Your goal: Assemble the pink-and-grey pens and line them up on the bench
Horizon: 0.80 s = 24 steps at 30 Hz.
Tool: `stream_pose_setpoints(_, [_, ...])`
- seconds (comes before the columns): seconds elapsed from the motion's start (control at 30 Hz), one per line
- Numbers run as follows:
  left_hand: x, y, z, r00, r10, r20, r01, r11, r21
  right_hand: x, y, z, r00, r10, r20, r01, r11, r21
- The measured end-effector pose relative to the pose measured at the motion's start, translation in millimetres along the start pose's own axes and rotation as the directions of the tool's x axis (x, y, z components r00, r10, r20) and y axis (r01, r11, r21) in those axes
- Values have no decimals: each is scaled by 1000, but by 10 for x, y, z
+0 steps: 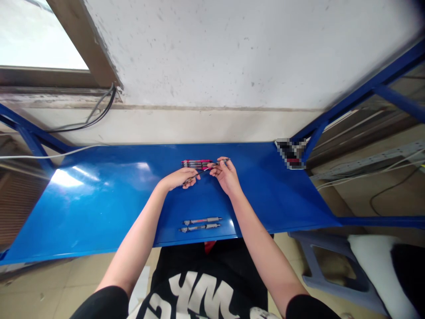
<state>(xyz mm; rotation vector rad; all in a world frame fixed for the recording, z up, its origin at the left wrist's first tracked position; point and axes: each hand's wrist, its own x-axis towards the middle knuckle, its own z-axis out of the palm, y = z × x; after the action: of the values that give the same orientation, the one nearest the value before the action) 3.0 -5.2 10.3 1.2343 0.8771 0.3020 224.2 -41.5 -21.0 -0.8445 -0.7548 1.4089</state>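
Both my hands meet over the middle of a blue metal shelf [99, 199]. My left hand [181, 177] is closed around the lower part of a pen [190, 180]. My right hand [225, 173] pinches a thin pen piece [219, 163] that reaches toward the left hand. Just beyond my fingers lies a small bundle of red and dark pens [195, 163]. Two grey pens [201, 223] lie side by side near the shelf's front edge, between my forearms.
A white wall rises behind the shelf, with black and white cables [96, 113] at the left by a window. Blue rack struts [358, 95] run up at the right. A grey plastic stool [318, 266] stands on the floor at lower right.
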Motion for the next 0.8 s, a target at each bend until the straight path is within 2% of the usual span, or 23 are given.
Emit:
stream_pose_setpoints(0.4, [-9,13,4,1000,26,15,-25,1000,-14,4,18,-3,1000,-7,16,7,1000,10])
stream_pose_setpoints(0.8, [-4,7,-5,999,31,9,-31,997,70,-6,7,3,1000,-10,18,9,1000,14])
